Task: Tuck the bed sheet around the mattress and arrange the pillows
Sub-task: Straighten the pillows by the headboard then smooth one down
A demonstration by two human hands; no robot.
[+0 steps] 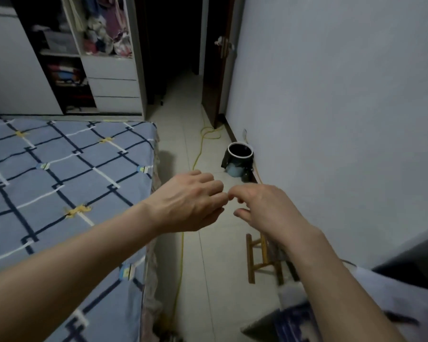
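A blue bed sheet (59, 183) with a dark and white diamond pattern lies flat over the mattress on the left; its right edge hangs down the mattress side (151, 267). My left hand (190, 203) and my right hand (262, 208) are held out over the floor to the right of the bed, fingertips almost meeting. Both have loosely curled fingers and hold nothing. A pale and blue patterned cloth, possibly a pillow (381, 299), lies at the lower right, partly behind my right forearm.
A yellow cable (198, 156) runs along the tiled floor beside the bed. A dark bin (240, 159) stands against the right wall, with a small wooden stool (260, 257) nearer. An open wardrobe (84, 53) and a dark doorway (176, 45) are at the back.
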